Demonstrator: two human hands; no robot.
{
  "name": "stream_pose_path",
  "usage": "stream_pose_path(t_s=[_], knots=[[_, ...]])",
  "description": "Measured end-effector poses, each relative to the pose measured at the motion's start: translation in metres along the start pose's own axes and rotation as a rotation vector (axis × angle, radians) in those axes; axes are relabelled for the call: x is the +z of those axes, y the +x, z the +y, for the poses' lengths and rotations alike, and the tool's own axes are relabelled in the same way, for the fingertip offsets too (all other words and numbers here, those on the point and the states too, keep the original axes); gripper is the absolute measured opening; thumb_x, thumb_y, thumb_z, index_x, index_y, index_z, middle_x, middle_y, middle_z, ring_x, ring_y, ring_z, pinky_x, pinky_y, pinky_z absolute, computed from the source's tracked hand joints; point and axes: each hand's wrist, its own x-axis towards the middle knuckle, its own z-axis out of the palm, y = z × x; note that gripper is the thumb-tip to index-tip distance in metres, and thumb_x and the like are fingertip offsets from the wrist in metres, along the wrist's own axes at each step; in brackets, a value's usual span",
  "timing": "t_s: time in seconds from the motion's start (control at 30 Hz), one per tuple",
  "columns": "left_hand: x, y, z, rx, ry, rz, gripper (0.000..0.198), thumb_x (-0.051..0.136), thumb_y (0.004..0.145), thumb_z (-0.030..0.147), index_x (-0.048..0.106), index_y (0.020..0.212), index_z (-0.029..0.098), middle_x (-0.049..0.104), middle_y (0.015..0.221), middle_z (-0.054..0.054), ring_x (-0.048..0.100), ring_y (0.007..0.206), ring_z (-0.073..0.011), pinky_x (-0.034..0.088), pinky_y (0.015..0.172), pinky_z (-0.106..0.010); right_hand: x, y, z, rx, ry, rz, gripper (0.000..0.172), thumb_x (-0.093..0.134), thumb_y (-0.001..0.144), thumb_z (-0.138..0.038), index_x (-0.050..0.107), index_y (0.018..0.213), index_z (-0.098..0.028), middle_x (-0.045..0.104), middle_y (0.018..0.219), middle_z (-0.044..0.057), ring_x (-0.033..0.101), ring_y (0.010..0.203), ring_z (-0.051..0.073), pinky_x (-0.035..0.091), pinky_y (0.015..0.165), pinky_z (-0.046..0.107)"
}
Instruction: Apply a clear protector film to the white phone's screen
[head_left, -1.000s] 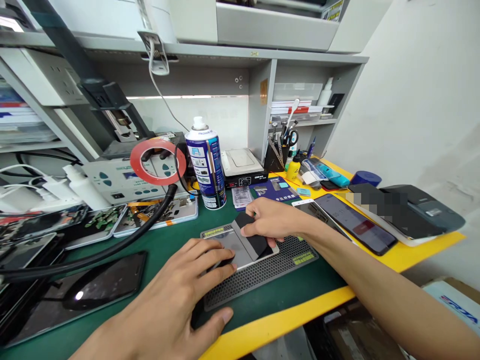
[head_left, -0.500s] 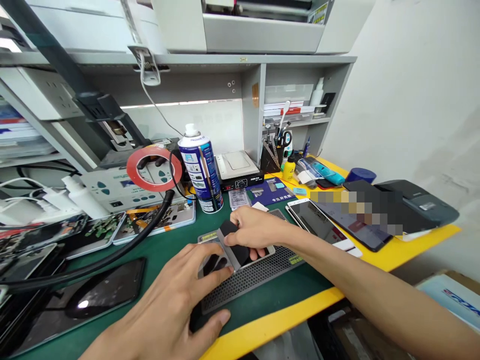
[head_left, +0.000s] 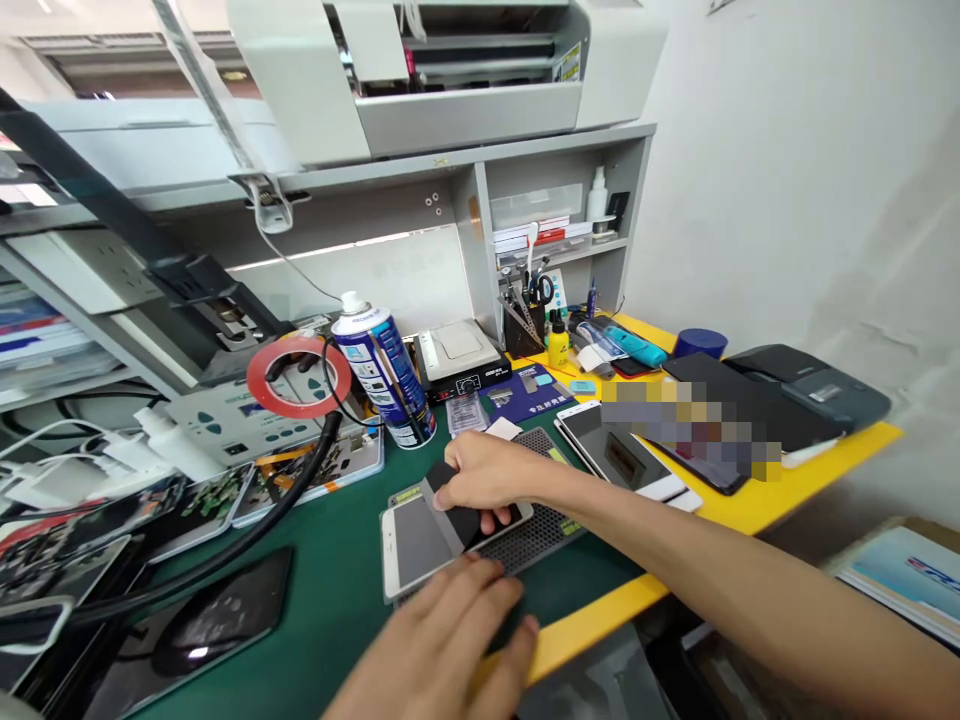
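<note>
A white-framed phone (head_left: 417,541) lies face up on a perforated grey mat (head_left: 541,535) in the middle of the bench. My right hand (head_left: 487,475) reaches in from the right and grips a black squeegee (head_left: 462,524) with a grey edge. That edge lies across the phone's screen, and the fingers partly cover the phone's far end. At the near side of the phone is my left hand (head_left: 442,640), palm down with its fingers stretched out and holding nothing. Whether its fingertips touch the phone or the mat, I cannot tell.
A blue spray can (head_left: 384,375) and a small heating plate (head_left: 461,362) stand behind the mat. White phones (head_left: 619,450) lie to the right. Roll of red tape (head_left: 298,375), a black cable (head_left: 300,510) and a dark phone (head_left: 199,625) are on the left.
My left hand has slid right and towards me, uncovering the phone's left end. My right hand still grips the squeegee on the screen. The whole view has shifted.
</note>
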Motion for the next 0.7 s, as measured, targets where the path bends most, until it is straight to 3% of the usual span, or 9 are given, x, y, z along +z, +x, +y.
stream_pose_path(t_s=[0.07,0.23,0.4,0.7], knots=[[0.011,0.02,0.014,-0.013,0.043,-0.007,0.034,0.062,0.097,0.029,0.063,0.13,0.021,0.068,0.133,-0.012,0.061,0.124,-0.0295,0.05,0.106,-0.041,0.0,0.0,0.001,0.006,-0.009,0.0,0.019,0.065,0.077,-0.031,0.05,0.071,-0.021,0.063,0.046,0.0,0.056,0.038,0.016,0.04,0.034,0.02],[0.028,0.06,0.03,-0.068,0.054,-0.251,0.065,0.045,0.1,0.058,0.056,0.143,0.011,0.059,0.143,-0.026,0.057,0.129,-0.0446,0.048,0.1,-0.06,-0.001,-0.002,0.001,0.015,-0.025,0.003,0.019,0.063,0.08,-0.032,0.049,0.073,-0.022,0.064,0.048,0.0,0.048,0.034,0.012,0.038,0.035,0.021],[0.039,0.07,0.037,-0.202,0.075,-0.197,0.069,0.038,0.1,0.062,0.056,0.144,0.012,0.056,0.144,-0.028,0.055,0.127,-0.0518,0.043,0.096,-0.072,-0.001,-0.004,0.001,0.05,-0.035,0.034,0.016,0.062,0.081,-0.034,0.05,0.079,-0.023,0.062,0.047,-0.001,0.046,0.034,0.013,0.034,0.035,0.021],[0.056,0.071,0.041,-0.239,0.124,-0.11,0.065,0.045,0.099,0.055,0.056,0.143,0.008,0.055,0.143,-0.031,0.056,0.121,-0.0559,0.045,0.087,-0.073,0.001,-0.003,-0.003,0.095,-0.037,0.059,0.021,0.066,0.078,-0.035,0.048,0.076,-0.024,0.058,0.043,-0.002,0.042,0.032,0.013,0.03,0.034,0.021]])
